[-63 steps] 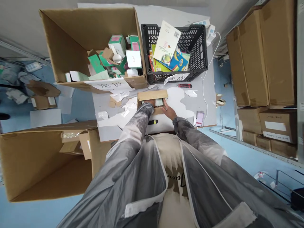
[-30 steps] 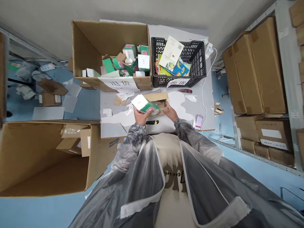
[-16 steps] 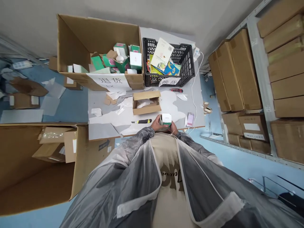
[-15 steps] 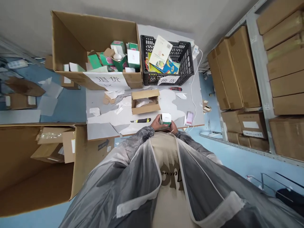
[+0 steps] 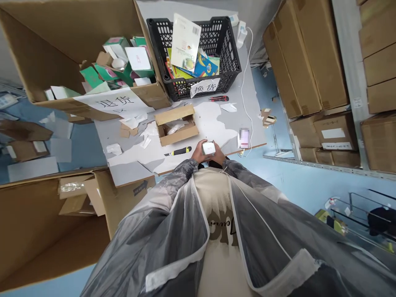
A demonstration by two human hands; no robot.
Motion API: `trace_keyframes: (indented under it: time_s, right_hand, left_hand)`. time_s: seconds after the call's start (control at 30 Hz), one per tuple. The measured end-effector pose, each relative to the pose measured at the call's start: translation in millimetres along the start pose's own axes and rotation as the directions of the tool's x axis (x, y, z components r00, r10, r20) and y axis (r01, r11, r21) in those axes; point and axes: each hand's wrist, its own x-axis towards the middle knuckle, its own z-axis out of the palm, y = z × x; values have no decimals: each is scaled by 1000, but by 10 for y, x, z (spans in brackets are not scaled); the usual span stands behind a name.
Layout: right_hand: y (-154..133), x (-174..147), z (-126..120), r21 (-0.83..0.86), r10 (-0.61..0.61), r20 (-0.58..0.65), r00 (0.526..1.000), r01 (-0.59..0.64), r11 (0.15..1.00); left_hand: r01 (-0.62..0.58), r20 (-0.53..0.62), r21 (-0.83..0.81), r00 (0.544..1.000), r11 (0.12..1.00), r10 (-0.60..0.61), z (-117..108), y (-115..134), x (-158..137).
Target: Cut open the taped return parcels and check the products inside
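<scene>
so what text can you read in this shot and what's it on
"退货": paper sign on the big carton.
"换货": label on the black crate.
Book title in the crate: too small to read.
Small box in both hands: print too blurred.
Shirt lettering: partly hidden, unreadable.

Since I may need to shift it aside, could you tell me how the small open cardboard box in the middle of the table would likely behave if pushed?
The small open cardboard box probably slides easily: it sits flat on the smooth table. It looks light, holding only what seems crumpled plastic wrap. Its raised flap may flex if pushed there, so push low.
</scene>
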Motion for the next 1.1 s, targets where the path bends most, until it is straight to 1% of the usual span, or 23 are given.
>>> trace_keyframes:
  time_s: [0.07, 0.13, 0.2, 0.3, 0.4, 0.47, 0.53, 0.6, 0.63, 0.7, 0.8, 0.87, 0.93, 1.0, 1.1]
  right_hand:
    - [-27, 28, -3, -1, 19, -31, 999, -19, 1000]
    - [-51, 61, -19, 18, -10, -21, 1000, 10, 1000]
    - [-69, 94, -34, 54, -32, -4, 999, 32, 998]
    - [-91, 137, -47, 76, -17, -6, 1000, 18, 997]
    - [-110, 169, -66, 61, -29, 8, 1000, 28, 998]
    - [-116, 182, -83, 52, -39, 13, 999, 39, 998]
    - [-115, 189, -97, 48, -37, 10, 999, 36, 998]
    - [-107, 189, -105, 46, -22, 15, 1000, 21, 999]
    - [-101, 187, -105, 44, -15, 24, 1000, 14, 999]
    - [-91, 181, -102, 36, -6, 52, 999, 4, 999]
    - [-87, 155, -95, 4, 24, 77, 997, -24, 1000]
    - [-100, 124, -100, -14, 51, 76, 996, -50, 999]
    - [-128, 92, -115, -30, 72, 81, 994, -70, 997]
    - [-163, 71, -133, -52, 87, 87, 992, -83, 995]
    - [-202, 69, -143, -81, 70, 83, 994, -64, 995]
  left_hand:
    - [-64, 46, 89, 997, 994, 60, -51, 36, -30]
    - [-127, 76, 187, 991, 974, 114, -118, 102, -48]
    - [-167, 80, 263, 985, 950, 151, -190, 189, -70]
    - [-205, 79, 346, 979, 916, 189, -293, 338, -136]
    - [-265, 134, 397, 964, 879, 230, -378, 469, -247]
    - [-316, 214, 400, 945, 860, 248, -412, 525, -332]
    - [-337, 291, 370, 927, 866, 237, -418, 559, -405]
    - [-277, 298, 346, 938, 896, 175, -394, 595, -443]
    - [-222, 274, 349, 953, 910, 127, -375, 619, -443]
    - [-101, 190, 391, 981, 915, 27, -334, 689, -399]
    - [44, 60, 479, 995, 876, -83, -287, 836, -256]
    - [111, 22, 529, 989, 841, -144, -264, 947, -154]
    - [134, 30, 580, 982, 804, -185, -243, 1050, -84]
    - [123, 51, 616, 980, 778, -195, -221, 1134, -55]
    - [131, 46, 643, 977, 754, -209, -194, 1202, -68]
